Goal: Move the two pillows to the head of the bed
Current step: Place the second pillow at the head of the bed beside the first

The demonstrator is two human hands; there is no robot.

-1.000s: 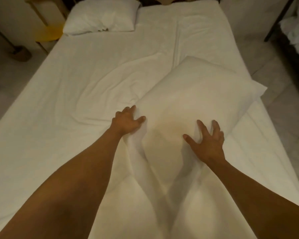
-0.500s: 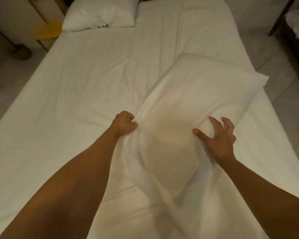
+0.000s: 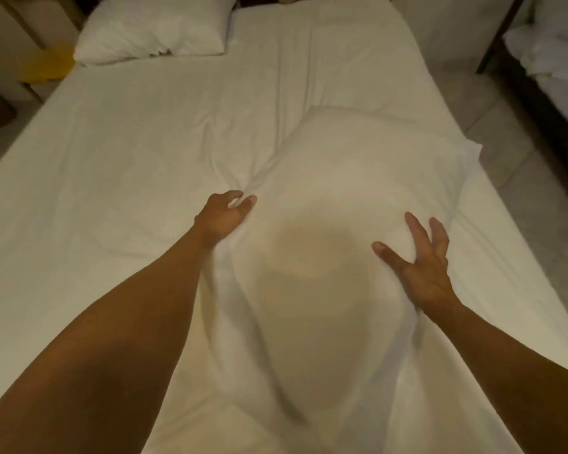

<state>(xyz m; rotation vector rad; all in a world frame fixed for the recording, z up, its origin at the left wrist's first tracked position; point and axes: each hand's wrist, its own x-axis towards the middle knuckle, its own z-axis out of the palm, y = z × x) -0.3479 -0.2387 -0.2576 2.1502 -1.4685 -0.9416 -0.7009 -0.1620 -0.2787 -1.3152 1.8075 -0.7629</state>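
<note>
One white pillow (image 3: 154, 31) lies at the head of the bed (image 3: 112, 158), top left. A second white pillow (image 3: 358, 178) lies slantwise on the right half of the bed, its near end blurred and sagging toward me. My left hand (image 3: 223, 214) is at this pillow's left edge, with its fingers curled into the fabric, which is bunched in creases there. My right hand (image 3: 420, 263) lies on the pillow's right side, fingers spread apart and pressing into it.
A yellow object (image 3: 50, 65) stands on furniture by the bed's top left corner. Tiled floor (image 3: 522, 158) runs along the right side. Another bed with white linen (image 3: 558, 60) and a dark frame stands at the far right.
My left hand closed on the pillow's left edge and keeps hold of it. My right hand slid up onto the pillow's right side. The pillow's near end has lifted and shifted.
</note>
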